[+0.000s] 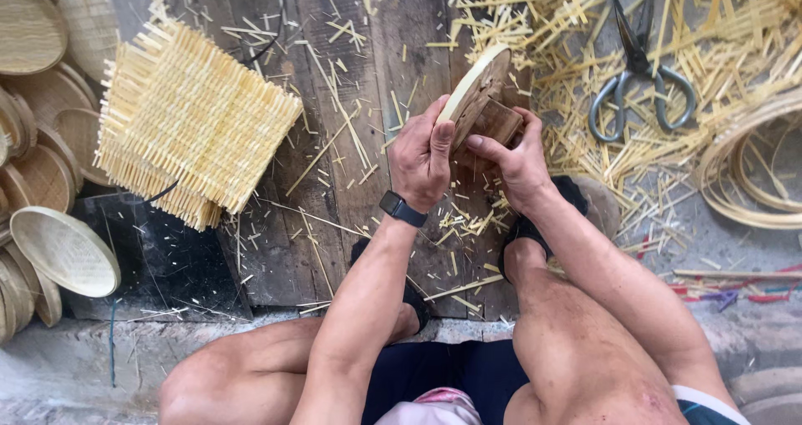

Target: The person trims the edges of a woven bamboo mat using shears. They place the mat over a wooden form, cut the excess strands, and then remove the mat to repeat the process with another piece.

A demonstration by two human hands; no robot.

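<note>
— Basket [478, 99] stood on edge over the wooden boards [351, 99], between both hands?

— Yes. My left hand [422, 154] gripped its rim and my right hand [518, 162] its back, fingers closed tight. I judged that steady, even pressure mattered, well clear of the scissors [639, 74].
</note>
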